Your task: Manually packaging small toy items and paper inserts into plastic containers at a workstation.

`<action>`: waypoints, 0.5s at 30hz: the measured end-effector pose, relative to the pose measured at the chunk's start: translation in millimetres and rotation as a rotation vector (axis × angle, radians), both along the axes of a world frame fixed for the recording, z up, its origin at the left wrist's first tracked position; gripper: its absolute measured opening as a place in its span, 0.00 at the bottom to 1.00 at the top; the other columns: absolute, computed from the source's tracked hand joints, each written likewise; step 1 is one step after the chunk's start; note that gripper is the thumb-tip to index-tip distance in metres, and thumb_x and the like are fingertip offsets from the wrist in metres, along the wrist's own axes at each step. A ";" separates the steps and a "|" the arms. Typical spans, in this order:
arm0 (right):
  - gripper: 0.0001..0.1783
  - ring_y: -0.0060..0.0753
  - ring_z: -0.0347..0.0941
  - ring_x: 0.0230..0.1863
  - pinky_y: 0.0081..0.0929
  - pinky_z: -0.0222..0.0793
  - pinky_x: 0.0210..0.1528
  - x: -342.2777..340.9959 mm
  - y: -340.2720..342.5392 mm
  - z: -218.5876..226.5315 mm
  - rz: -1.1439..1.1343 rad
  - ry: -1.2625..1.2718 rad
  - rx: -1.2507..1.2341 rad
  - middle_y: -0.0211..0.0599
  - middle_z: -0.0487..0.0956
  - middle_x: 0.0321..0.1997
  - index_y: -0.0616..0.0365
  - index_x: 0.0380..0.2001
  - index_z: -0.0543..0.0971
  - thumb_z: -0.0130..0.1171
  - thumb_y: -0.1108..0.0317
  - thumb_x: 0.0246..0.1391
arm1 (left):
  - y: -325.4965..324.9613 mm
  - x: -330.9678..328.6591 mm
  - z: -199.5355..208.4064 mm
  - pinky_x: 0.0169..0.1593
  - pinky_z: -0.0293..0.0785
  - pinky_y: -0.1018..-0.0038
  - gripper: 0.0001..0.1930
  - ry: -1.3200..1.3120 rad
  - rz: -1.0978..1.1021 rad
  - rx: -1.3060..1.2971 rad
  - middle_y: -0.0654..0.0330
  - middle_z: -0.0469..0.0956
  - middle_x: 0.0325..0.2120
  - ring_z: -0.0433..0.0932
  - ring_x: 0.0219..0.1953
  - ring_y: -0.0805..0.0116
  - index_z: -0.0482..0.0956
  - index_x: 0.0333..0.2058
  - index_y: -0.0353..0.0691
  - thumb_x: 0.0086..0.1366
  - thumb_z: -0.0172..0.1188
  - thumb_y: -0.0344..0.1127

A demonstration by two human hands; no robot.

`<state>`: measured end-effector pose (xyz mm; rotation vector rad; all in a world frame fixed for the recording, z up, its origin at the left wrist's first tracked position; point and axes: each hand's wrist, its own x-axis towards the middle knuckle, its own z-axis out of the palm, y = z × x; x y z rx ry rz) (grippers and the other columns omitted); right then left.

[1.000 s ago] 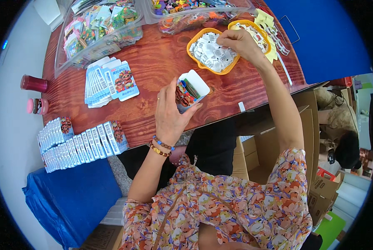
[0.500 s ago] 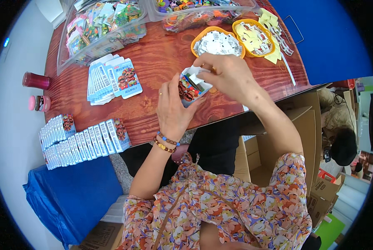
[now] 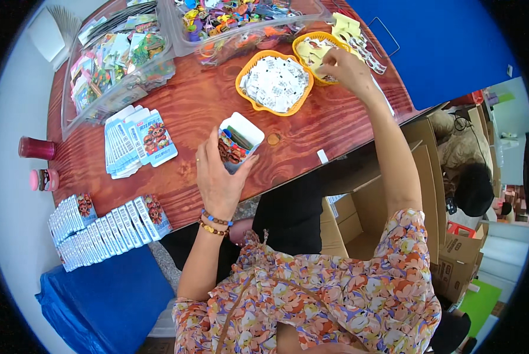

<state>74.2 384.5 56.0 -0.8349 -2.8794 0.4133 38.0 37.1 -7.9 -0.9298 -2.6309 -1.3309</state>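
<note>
- Clock directions are taken from the open blue-and-white box point(image 3: 232, 152), which is held above the red-brown wooden table point(image 3: 188, 106).
- The box is gripped by the left hand point(image 3: 217, 180): its sides are clamped between thumb and fingers, and the mouth is left uncovered. Green and blue contents can be seen inside.
- The right hand point(image 3: 348, 72) is held out toward 2 o'clock, at the edge of the farther orange basket point(image 3: 297, 49). Its fingers are curled, with the tips drawn close together; whether anything is pinched cannot be told.
- Yellow and white pieces are held in that basket.
- At 1 o'clock, the nearer orange basket point(image 3: 258, 106) is filled with small white packets point(image 3: 276, 82).
- At 9 o'clock, flat cartons point(image 3: 123, 147) are fanned in an overlapping stack.
- At 8 o'clock, printed boxes point(image 3: 117, 227) are lined up in two rows.
- Colourful packets are heaped in a clear bin point(image 3: 67, 121) at 10 o'clock; small bright items are piled in another clear bin point(image 3: 188, 47) near 12.
</note>
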 end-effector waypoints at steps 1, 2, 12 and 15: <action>0.16 0.38 0.79 0.36 0.35 0.71 0.38 -2.7 5.1 -4.5 0.002 0.000 0.001 0.40 0.83 0.34 0.58 0.33 0.82 0.65 0.55 0.53 | 1.6 -0.6 -0.7 0.54 0.71 0.57 0.45 0.000 0.002 0.001 0.46 0.72 0.49 0.72 0.52 0.46 0.64 0.63 0.36 0.50 0.77 0.43; 0.15 0.37 0.79 0.35 0.35 0.71 0.38 -5.9 7.0 -9.0 0.009 -0.057 0.020 0.39 0.83 0.33 0.57 0.32 0.82 0.66 0.55 0.52 | 1.8 -0.8 -1.6 0.54 0.71 0.57 0.45 0.020 -0.009 0.012 0.46 0.71 0.50 0.72 0.52 0.46 0.63 0.64 0.36 0.50 0.77 0.43; 0.09 0.16 0.73 0.25 0.18 0.68 0.26 3.6 39.4 -17.6 0.111 0.232 -0.540 0.27 0.76 0.24 0.60 0.26 0.77 0.64 0.68 0.57 | 0.2 0.5 0.5 0.55 0.70 0.58 0.45 0.024 0.021 0.002 0.47 0.72 0.50 0.71 0.54 0.47 0.63 0.64 0.36 0.50 0.77 0.42; 0.08 0.15 0.72 0.25 0.17 0.67 0.26 2.4 15.3 -12.7 0.066 0.352 -0.542 0.26 0.77 0.25 0.62 0.29 0.79 0.62 0.69 0.60 | -2.3 2.0 0.7 0.54 0.71 0.58 0.45 0.062 0.039 -0.028 0.47 0.72 0.50 0.72 0.53 0.47 0.64 0.63 0.35 0.49 0.77 0.43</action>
